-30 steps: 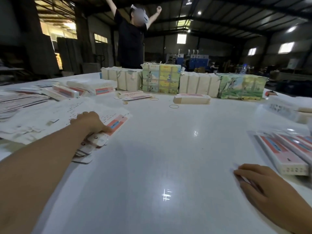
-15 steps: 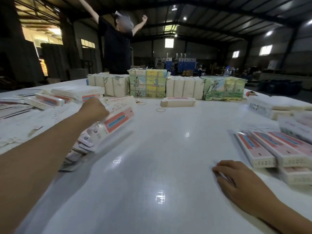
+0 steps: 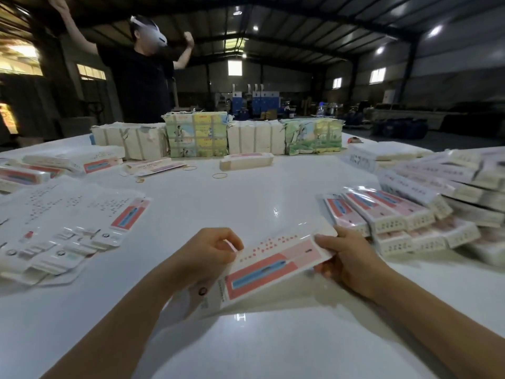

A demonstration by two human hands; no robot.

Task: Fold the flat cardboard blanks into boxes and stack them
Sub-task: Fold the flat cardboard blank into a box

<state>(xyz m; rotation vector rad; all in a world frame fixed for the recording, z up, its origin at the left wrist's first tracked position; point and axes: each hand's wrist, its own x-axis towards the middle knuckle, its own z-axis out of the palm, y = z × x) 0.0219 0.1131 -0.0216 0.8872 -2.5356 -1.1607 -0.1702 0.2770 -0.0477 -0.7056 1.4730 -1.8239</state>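
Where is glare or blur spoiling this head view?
Head view: ceiling-light glare spots on the glossy white table; the pink-and-blue printed flat cardboard blank held by left hand and right hand is soft; stacked folded pink-and-white boxes smear; wide-angle edges bend.

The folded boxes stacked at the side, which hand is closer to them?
Right. The right hand grips the blank just beside the folded boxes; the left hand holds its far end.

You're in a warehouse or packing workshop: a dark steel-trussed roof (image 3: 273,42) overhead, bundled printed stock (image 3: 196,135) lining the far edge of the white table (image 3: 273,192), folded boxes (image 3: 382,212) stacked at its right edge.
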